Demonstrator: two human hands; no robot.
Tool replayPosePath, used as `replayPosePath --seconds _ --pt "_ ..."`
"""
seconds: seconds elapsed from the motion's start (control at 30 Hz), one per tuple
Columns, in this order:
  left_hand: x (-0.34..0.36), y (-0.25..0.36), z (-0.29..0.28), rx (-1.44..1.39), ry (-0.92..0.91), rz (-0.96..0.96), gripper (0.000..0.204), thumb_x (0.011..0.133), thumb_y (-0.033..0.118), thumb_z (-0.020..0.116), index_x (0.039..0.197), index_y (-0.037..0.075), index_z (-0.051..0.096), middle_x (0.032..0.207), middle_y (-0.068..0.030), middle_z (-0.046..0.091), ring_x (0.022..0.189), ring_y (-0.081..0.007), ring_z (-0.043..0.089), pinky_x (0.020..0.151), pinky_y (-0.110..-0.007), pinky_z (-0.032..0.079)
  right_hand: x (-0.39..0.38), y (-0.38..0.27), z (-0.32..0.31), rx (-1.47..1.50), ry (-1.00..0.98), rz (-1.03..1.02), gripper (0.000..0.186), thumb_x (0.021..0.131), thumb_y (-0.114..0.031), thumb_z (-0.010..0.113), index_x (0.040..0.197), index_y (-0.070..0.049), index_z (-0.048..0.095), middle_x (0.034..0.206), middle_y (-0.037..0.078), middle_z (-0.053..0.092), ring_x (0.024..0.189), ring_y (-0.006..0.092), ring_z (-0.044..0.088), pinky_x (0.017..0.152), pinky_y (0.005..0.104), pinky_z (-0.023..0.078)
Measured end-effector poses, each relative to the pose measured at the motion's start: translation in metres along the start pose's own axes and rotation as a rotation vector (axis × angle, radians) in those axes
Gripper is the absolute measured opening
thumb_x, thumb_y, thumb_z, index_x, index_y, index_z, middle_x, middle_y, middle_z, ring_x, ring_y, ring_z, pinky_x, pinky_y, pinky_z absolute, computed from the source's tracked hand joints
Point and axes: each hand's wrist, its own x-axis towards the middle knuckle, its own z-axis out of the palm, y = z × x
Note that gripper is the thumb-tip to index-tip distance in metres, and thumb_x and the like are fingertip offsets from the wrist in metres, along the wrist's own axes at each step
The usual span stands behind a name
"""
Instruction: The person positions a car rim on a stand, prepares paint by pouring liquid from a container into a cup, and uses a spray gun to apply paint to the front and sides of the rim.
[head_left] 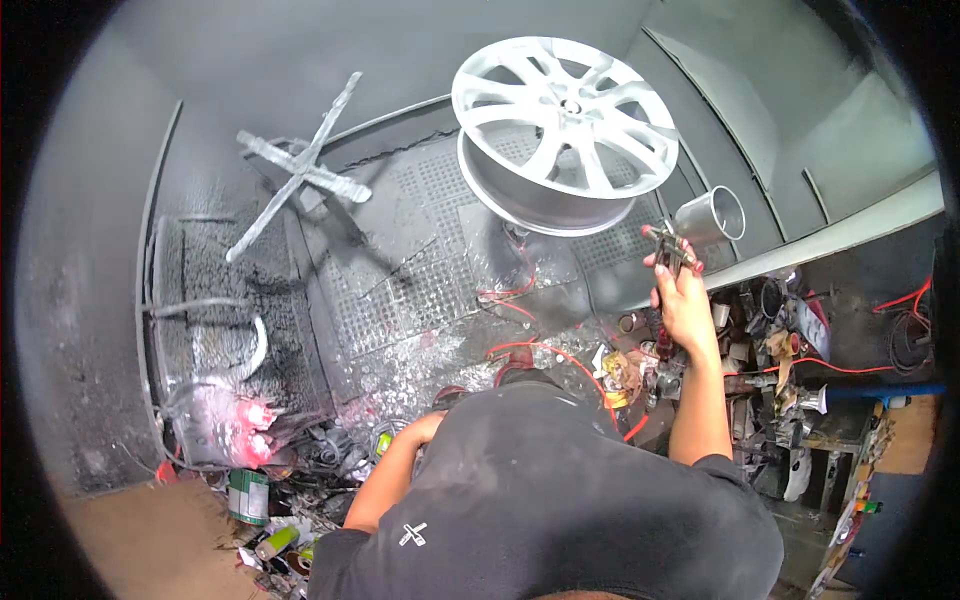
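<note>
My right hand point(680, 290) is wrapped round a spray gun point(672, 248), held out at the right with the arm stretched forward. A silver metal cup point(706, 217) sits at the gun's head, its round end facing right. Ahead and just left of the gun, a pale silver-white car wheel rim point(545, 160) is raised above the floor, face up and tilted, and the gun does not touch it. Close to my body, my left hand point(430, 427) is by my waist or thigh. My shirt hides its fingers.
A paint-crusted metal cross stand point(303, 172) is at the left. Below it is a coated box-like unit point(225, 320) with a curved handle. A red hose point(575, 365) crosses the floor near my feet. Clutter point(790, 350) crowds the right; a green-and-white can point(248, 497) stands lower left.
</note>
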Motion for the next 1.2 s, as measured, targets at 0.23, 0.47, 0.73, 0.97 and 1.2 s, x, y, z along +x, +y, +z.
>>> replayPosePath --seconds 0.23,0.47,0.73,0.97,1.2 --pt "0.017 0.202 -0.078 0.390 0.248 0.205 0.024 0.097 0.025 0.067 0.103 0.003 0.073 0.089 -0.0053 0.073 0.087 -0.0112 0.065 0.080 -0.031 0.053 0.012 0.035 -0.018 0.207 -0.287 0.117 0.040 0.101 -0.005 0.046 0.141 -0.006 0.043 0.107 0.006 0.062 0.061 0.0100 0.052 0.059 0.0272 0.049" --pt "0.003 0.381 -0.144 0.428 0.404 0.611 0.014 0.092 0.010 0.069 0.102 0.000 0.071 0.093 -0.0073 0.074 0.088 -0.0119 0.066 0.081 -0.031 0.053 0.038 0.008 0.001 0.310 -0.511 -0.096 0.043 0.100 -0.003 0.052 0.141 0.001 0.040 0.100 0.008 0.066 0.079 0.0173 0.062 0.078 0.0320 0.052" --pt "0.061 0.442 -0.135 0.514 -0.241 0.698 0.037 0.090 0.016 0.072 0.124 0.004 0.065 0.096 -0.0053 0.072 0.088 -0.0127 0.065 0.082 -0.032 0.053 0.097 -0.035 -0.008 0.340 0.011 -0.207 0.040 0.100 -0.006 0.058 0.138 -0.001 0.045 0.110 0.008 0.063 0.081 0.0099 0.056 0.072 0.0258 0.048" --pt "0.098 0.398 -0.087 0.318 -1.160 0.687 0.041 0.105 0.024 0.051 0.140 0.004 0.056 0.147 -0.0144 0.054 0.139 -0.0274 0.046 0.116 -0.039 0.034 0.111 -0.038 -0.047 -0.077 0.625 0.267 0.025 0.098 -0.021 0.063 0.110 0.001 0.059 0.085 0.009 0.062 0.072 0.0181 0.058 0.069 0.0326 0.048" --pt "0.132 0.409 -0.109 0.748 -0.948 0.632 0.031 0.099 0.030 0.063 0.116 0.005 0.069 0.110 -0.0102 0.073 0.105 -0.0225 0.068 0.095 -0.037 0.050 0.070 -0.004 -0.024 -0.101 0.607 0.383 0.020 0.098 -0.013 0.060 0.112 0.002 0.054 0.080 0.008 0.061 0.066 0.0162 0.056 0.064 0.0338 0.048"
